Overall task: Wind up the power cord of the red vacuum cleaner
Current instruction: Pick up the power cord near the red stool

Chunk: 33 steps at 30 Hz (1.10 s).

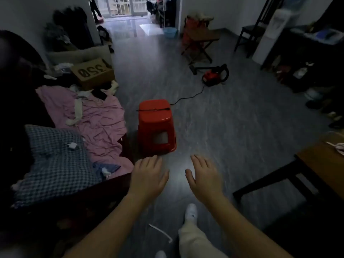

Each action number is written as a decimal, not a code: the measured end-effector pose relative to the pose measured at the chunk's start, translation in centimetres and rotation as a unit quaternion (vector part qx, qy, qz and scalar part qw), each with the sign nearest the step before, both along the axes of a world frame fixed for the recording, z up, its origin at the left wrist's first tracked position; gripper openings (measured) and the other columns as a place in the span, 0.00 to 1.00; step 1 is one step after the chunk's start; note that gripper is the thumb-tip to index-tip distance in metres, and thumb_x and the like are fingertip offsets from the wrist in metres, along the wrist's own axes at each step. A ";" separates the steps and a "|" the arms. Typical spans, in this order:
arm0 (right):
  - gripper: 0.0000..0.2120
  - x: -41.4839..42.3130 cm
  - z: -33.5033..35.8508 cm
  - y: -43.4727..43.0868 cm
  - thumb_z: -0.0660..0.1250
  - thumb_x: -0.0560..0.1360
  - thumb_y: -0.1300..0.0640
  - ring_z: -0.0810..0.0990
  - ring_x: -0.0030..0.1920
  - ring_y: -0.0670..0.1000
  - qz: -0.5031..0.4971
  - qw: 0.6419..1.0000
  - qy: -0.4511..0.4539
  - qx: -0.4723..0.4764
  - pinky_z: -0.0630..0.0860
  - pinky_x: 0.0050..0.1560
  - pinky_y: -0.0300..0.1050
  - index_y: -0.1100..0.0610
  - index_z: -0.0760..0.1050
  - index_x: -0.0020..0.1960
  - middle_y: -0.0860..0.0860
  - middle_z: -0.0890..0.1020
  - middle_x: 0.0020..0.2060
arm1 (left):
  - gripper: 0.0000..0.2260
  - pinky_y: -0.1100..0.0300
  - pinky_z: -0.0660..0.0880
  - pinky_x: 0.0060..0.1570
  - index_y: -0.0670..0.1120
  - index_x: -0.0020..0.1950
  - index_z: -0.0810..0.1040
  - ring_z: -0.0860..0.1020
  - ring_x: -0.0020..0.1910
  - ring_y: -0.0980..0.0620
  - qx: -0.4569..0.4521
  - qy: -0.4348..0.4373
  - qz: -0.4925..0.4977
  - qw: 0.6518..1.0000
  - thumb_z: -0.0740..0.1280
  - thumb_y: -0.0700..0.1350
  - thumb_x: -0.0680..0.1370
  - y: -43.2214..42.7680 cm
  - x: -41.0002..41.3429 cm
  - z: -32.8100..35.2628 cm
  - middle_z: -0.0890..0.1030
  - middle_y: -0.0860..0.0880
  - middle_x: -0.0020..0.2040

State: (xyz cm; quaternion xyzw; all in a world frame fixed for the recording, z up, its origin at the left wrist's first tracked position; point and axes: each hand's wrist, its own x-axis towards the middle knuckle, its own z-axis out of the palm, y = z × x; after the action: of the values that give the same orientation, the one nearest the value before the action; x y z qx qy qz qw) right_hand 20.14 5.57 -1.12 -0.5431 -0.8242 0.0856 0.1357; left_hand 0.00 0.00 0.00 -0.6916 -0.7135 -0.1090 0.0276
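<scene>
The red vacuum cleaner (pixel 214 76) lies on the grey floor, far ahead and to the right, with a black handle and nozzle. Its black power cord (pixel 188 97) runs from it across the floor and over the top of a red plastic stool (pixel 156 125). My left hand (pixel 149 175) and my right hand (pixel 203 175) hover palm down in front of me, just this side of the stool. Both hold nothing and have their fingers apart. Neither hand touches the cord.
A sofa with a pink sheet (pixel 96 120), a checked cushion (pixel 55 161) and a cardboard box (pixel 93 71) fills the left. A wooden table (pixel 323 164) stands at right. A folding chair (pixel 199 41) and a blue basin (pixel 170 32) are further back. A white strip (pixel 161 232) lies by my feet.
</scene>
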 end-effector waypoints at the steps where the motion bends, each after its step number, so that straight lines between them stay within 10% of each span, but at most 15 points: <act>1: 0.27 0.1 -0.3 1.2 0.56 0.78 0.43 0.77 0.65 0.53 0.004 1.000 0.004 -0.008 0.74 0.65 0.50 0.57 0.73 0.70 0.53 0.79 0.66 | 0.23 0.49 0.76 0.54 0.42 0.60 0.82 0.81 0.54 0.43 -0.014 0.000 -0.002 1.000 0.58 0.57 0.78 1.1 0.1 -0.4 0.83 0.42 0.58; 33: 0.22 -13.3 -1.3 46.6 0.60 0.78 0.46 0.77 0.60 0.50 0.074 0.996 0.010 -0.044 0.72 0.61 0.46 0.54 0.72 0.69 0.48 0.80 0.61 | 0.20 0.51 0.75 0.49 0.44 0.59 0.81 0.81 0.51 0.45 -0.041 -0.072 0.074 0.994 0.60 0.55 0.78 44.5 -12.0 -5.1 0.83 0.45 0.55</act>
State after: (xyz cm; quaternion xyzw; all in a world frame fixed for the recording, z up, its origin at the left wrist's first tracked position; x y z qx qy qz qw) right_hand 6.88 52.14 -2.47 -0.4854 -0.8560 0.1373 0.1134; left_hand -12.03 44.52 -5.07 -0.6279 -0.7667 -0.1268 -0.0439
